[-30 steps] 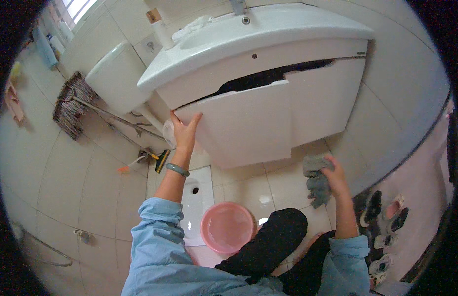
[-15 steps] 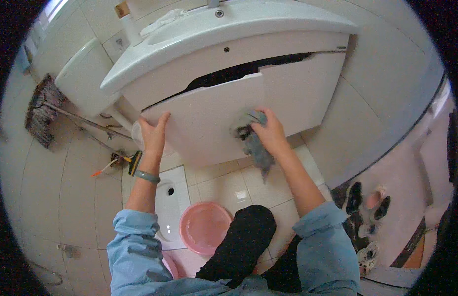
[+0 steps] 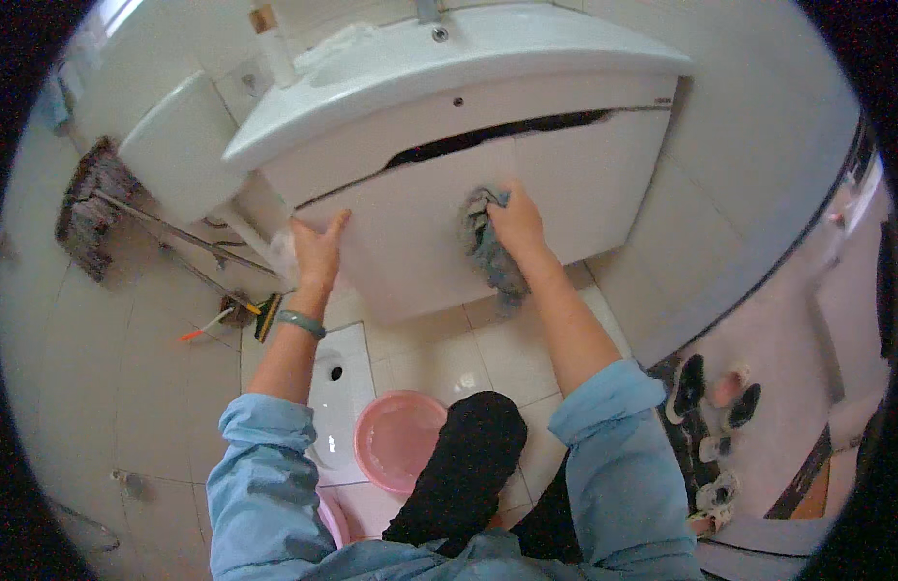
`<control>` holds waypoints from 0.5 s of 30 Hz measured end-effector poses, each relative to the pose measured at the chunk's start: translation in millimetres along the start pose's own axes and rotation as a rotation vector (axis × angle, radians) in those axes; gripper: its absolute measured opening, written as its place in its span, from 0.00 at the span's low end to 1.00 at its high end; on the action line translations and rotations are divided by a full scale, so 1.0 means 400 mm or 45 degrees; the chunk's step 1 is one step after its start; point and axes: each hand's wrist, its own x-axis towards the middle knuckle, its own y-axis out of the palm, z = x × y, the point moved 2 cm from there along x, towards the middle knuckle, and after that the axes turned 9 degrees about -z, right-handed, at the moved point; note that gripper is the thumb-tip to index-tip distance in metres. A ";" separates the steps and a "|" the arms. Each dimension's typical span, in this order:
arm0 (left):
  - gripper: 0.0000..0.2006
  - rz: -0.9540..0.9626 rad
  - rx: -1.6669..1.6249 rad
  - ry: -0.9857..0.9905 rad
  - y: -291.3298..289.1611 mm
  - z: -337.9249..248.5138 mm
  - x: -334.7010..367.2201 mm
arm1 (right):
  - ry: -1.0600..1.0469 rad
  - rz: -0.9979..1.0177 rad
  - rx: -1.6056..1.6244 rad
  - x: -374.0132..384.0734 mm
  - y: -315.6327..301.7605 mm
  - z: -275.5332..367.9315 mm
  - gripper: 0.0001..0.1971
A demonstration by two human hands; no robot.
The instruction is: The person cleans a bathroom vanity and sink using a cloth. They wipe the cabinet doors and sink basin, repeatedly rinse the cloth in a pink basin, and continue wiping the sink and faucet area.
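Observation:
My right hand point(image 3: 519, 225) presses a crumpled grey-green cloth point(image 3: 485, 232) against the pale front of the vanity cabinet door point(image 3: 410, 232). The cloth's lower end dangles below my fingers. At the door's left edge, my left hand point(image 3: 318, 257) has its thumb on the front and its fingers round the side, partly hidden. A dark slot runs along the top of the doors. Above them spans the white washbasin point(image 3: 526, 48).
Below me a pink basin point(image 3: 402, 441) of water stands beside the white squat toilet point(image 3: 337, 402). At left are a grey mop point(image 3: 95, 213), a squeegee point(image 3: 267, 317) and the cistern point(image 3: 182, 145). A bottle point(image 3: 273, 48) stands on the washbasin; shoes point(image 3: 691, 387) lie at right.
The dark gap above the left door has narrowed as the door moved inward. My right hand has slid the cloth slightly up and left; my left hand stays at the door's edge.

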 end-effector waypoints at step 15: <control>0.43 0.110 -0.380 -0.031 0.011 -0.019 -0.025 | 0.206 0.264 0.211 -0.184 -0.150 -0.149 0.20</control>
